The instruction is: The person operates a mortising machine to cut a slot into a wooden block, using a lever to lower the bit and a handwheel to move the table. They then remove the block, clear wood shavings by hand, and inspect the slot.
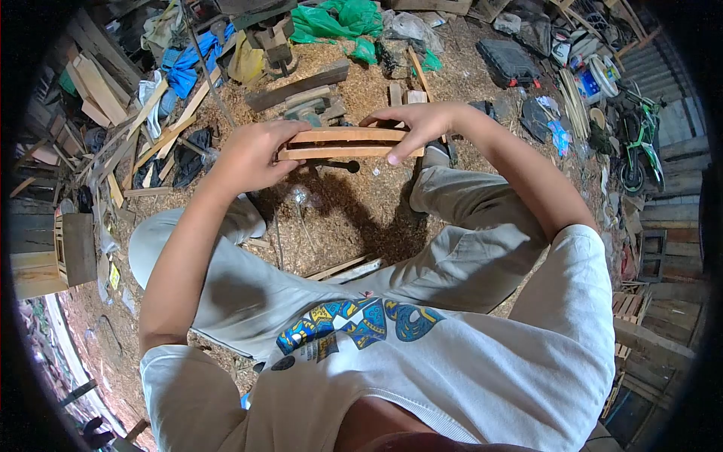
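Between my hands is a pale wooden piece [346,136], made of two slats with a dark gap running along its length. My left hand [260,153] grips its left end, fingers over the top and side. Around the right end, my right hand [423,129] has the thumb on the near face and the fingers on the far side. The piece is held roughly level above the floor, between my bent legs. Just below it shows a dark rod with a rounded end [343,165]; what it belongs to is hidden behind the wood.
Wood shavings cover the floor [392,226]. Ahead lie a dark plank [297,85], wood offcuts and green plastic sheeting [335,22]. A black case [508,63] and a small green motorbike [642,143] are on the right; scrap boards [98,90] pile up left.
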{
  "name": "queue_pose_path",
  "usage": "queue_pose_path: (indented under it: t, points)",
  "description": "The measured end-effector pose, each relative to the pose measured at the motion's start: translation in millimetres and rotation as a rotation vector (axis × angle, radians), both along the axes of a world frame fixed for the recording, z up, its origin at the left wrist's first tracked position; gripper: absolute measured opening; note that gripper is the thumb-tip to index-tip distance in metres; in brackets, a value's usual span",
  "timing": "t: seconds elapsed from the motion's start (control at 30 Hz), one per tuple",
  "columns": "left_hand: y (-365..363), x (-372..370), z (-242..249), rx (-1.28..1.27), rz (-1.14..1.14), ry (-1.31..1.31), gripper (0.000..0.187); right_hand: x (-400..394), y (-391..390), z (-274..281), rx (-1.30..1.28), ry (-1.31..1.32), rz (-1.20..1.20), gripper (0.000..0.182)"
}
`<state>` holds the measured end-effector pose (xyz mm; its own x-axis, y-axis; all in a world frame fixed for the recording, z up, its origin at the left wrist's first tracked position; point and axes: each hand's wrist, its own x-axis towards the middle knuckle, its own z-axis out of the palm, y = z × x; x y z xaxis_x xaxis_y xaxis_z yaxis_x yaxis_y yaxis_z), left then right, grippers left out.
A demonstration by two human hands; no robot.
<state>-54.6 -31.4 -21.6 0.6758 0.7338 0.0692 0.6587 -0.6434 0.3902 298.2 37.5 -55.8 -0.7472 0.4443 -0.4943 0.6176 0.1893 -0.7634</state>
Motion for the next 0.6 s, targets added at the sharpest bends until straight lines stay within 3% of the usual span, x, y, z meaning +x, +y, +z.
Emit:
queue_pose_path:
  t: [0.2,0.27,0.3,0.37,0.43,0.6]
  points:
    - [6.3,-4.2,-6.0,0.0,-0.008,-0.008,0.066,-7.0,-8.0,6.9,0.129,-0.039,0.05,0.116]
    - [12.0,-7.3,-13.4,-0.005,-0.014,-0.011,0.07,-12.0,-12.7,4.9,0.302,0.122,-0.007,0.114]
    - [13.9,-8.5,-18.0,0.042,-0.016,-0.04,0.079,-14.4,-15.6,4.6,0.301,0.122,-0.003,0.114]
    - [14.2,-8.7,-17.3,0.09,-0.01,-0.073,0.088,-27.5,-25.3,15.1,0.73,0.081,-0.049,0.108]
    - [14.4,-6.1,-11.3,0.059,0.063,-0.018,0.105,-35.2,-28.6,11.2,0.8,0.153,-0.067,0.106]
    - [13.4,-4.3,7.4,0.067,0.123,0.003,0.121,-49.9,-34.1,7.2,1.056,0.236,-0.078,0.101]
